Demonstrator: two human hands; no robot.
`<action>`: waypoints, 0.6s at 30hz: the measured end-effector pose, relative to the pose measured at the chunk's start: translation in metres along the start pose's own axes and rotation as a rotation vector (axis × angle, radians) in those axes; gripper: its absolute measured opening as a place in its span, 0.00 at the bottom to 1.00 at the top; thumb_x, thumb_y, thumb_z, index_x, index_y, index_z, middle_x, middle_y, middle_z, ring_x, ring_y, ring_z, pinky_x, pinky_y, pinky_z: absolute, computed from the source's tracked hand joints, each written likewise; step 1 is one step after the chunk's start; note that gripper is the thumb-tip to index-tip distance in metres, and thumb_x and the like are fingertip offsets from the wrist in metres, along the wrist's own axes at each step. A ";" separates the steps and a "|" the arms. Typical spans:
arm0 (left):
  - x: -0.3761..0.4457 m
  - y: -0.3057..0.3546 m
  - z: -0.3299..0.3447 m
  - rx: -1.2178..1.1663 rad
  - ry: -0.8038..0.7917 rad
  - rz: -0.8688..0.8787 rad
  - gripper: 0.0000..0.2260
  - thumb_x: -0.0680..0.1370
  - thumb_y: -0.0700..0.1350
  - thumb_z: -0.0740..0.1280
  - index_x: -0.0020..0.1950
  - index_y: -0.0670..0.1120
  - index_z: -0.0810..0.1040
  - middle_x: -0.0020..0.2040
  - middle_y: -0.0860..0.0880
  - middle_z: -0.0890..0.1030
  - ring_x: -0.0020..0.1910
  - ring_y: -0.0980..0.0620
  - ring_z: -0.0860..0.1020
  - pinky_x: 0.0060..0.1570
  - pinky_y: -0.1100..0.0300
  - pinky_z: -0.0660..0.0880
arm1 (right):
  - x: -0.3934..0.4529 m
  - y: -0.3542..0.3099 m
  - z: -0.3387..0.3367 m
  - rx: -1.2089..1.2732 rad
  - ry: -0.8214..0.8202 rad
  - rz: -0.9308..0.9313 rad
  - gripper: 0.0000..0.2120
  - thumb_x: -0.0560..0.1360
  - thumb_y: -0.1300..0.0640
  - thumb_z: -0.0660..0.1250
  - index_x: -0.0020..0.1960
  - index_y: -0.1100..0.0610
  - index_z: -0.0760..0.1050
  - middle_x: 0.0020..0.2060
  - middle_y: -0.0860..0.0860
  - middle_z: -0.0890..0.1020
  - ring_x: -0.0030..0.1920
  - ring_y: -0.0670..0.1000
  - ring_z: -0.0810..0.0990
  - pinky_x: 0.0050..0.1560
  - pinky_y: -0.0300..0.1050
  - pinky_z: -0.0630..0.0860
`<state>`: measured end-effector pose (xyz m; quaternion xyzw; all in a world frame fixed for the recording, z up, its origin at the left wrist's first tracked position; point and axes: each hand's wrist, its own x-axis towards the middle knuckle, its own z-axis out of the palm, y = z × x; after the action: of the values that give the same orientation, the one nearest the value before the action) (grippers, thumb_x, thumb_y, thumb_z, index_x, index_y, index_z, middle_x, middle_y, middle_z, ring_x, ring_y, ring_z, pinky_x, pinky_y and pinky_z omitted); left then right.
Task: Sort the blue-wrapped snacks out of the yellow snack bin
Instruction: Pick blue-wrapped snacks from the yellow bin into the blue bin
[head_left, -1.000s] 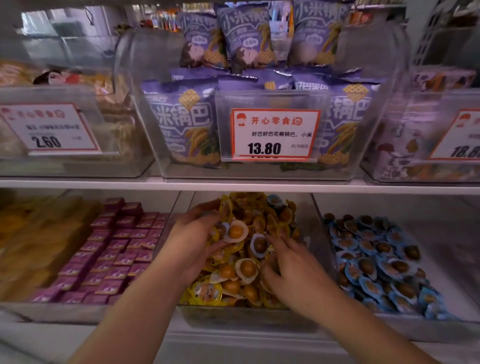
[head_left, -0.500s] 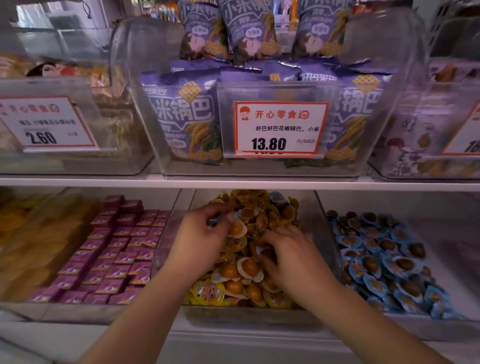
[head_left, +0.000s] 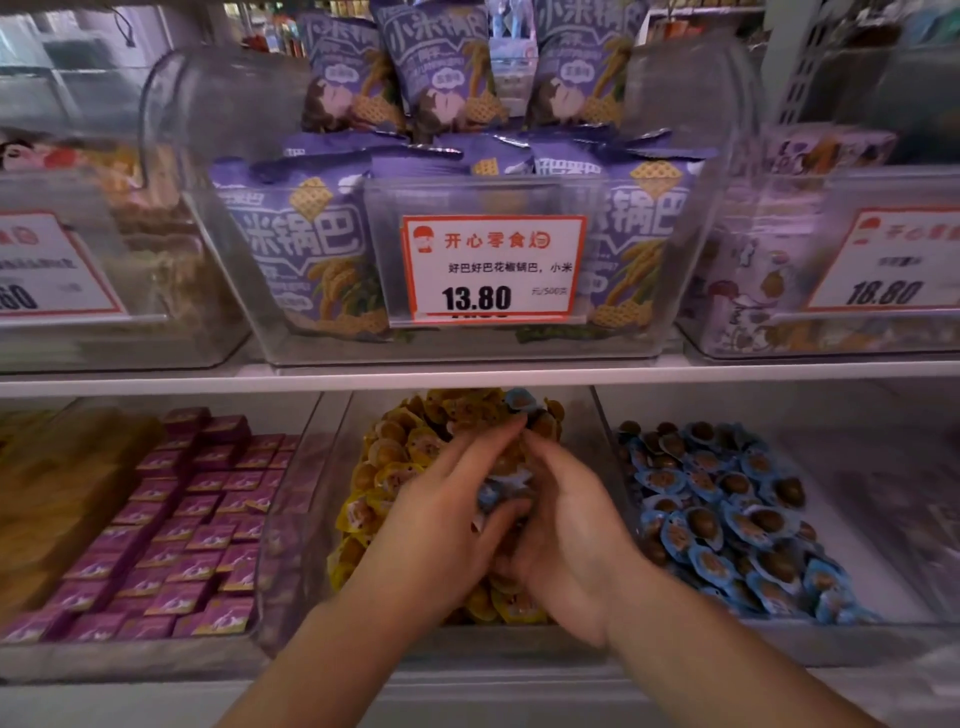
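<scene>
A clear bin (head_left: 304, 525) on the lower shelf holds a heap of yellow-wrapped snacks (head_left: 387, 462). Both hands are inside it, pressed close together over the heap. My left hand (head_left: 441, 519) and my right hand (head_left: 566, 525) cup a small bunch of blue-wrapped snacks (head_left: 498, 486) between their curled fingers. One more blue-wrapped snack (head_left: 519, 400) lies at the back top of the yellow heap. Much of the held bunch is hidden by the fingers.
The bin to the right holds several blue-wrapped snacks (head_left: 727, 519). A bin of purple boxes (head_left: 182, 525) stands to the left. Above, the white shelf edge (head_left: 156, 384) carries clear bins of purple bags (head_left: 291, 249) with a price tag (head_left: 493, 270).
The two hands have come together at the middle of the yellow heap, and blue wrappers now show between them. The view has moved closer and slightly down.
</scene>
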<state>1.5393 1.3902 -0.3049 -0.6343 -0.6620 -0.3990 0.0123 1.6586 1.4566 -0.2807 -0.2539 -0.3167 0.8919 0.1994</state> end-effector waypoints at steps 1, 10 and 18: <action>0.000 -0.001 0.002 -0.038 -0.031 -0.008 0.37 0.73 0.46 0.75 0.74 0.69 0.60 0.63 0.72 0.68 0.63 0.77 0.66 0.59 0.80 0.63 | 0.000 -0.002 0.000 0.018 -0.004 0.008 0.21 0.80 0.43 0.60 0.61 0.55 0.82 0.58 0.57 0.84 0.58 0.56 0.83 0.59 0.56 0.78; 0.004 -0.016 -0.012 -0.178 -0.160 -0.134 0.36 0.67 0.68 0.73 0.71 0.72 0.61 0.69 0.70 0.68 0.67 0.70 0.68 0.62 0.74 0.67 | 0.011 0.000 -0.007 -0.051 0.067 -0.030 0.11 0.78 0.65 0.64 0.58 0.61 0.80 0.53 0.60 0.84 0.48 0.56 0.85 0.36 0.45 0.80; 0.005 -0.022 -0.028 -0.461 -0.117 -0.235 0.13 0.73 0.54 0.72 0.58 0.56 0.84 0.63 0.54 0.80 0.63 0.61 0.77 0.58 0.66 0.75 | 0.007 -0.005 -0.009 -0.388 0.053 -0.120 0.16 0.76 0.68 0.66 0.57 0.51 0.83 0.44 0.56 0.86 0.36 0.51 0.83 0.28 0.39 0.72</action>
<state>1.5059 1.3822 -0.2941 -0.5613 -0.6223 -0.5006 -0.2171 1.6589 1.4680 -0.2860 -0.2917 -0.4917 0.7937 0.2078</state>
